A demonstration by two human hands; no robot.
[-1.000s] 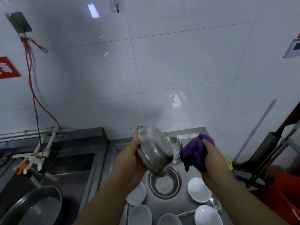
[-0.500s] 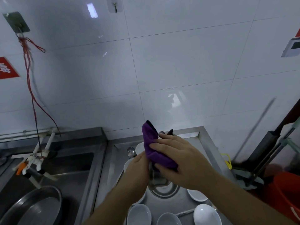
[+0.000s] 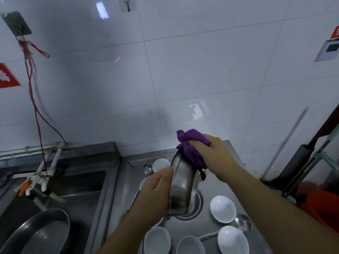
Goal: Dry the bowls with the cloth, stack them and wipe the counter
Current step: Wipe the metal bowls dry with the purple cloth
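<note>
The left hand (image 3: 157,191) holds a steel bowl (image 3: 183,187) up on its edge above the steel tabletop (image 3: 216,180), the fingers (image 3: 165,177) curled over the bowl's left rim and clamped on it, with the outer wall of the bowl turned toward the camera. The right hand (image 3: 214,156) is at the far, upper side of the bowl, its fingers closed tight on a bunched purple cloth (image 3: 192,147) that is pressed against the bowl's top rim and down into the side facing away; a dark corner of the cloth hangs just to the right of the bowl. Right under the held bowl a second steel bowl (image 3: 194,208) sits upright on the tabletop, mostly hidden by the first. Around it lie small white bowls: one (image 3: 222,208) to the right, one (image 3: 232,239) at the near right, two more (image 3: 156,241) (image 3: 190,245) along the near edge, and one (image 3: 161,164) at the far side behind the left hand. A metal ladle (image 3: 243,225) rests between the two right-hand white bowls, its handle running toward the near left, and a spoon (image 3: 147,168) lies just left of the far white bowl. To the left of the tabletop is a sink (image 3: 78,184) with a large round steel pan (image 3: 36,233) in its near corner and a tap (image 3: 39,178) above it. The white tiled wall (image 3: 183,70) rises behind everything.
</note>
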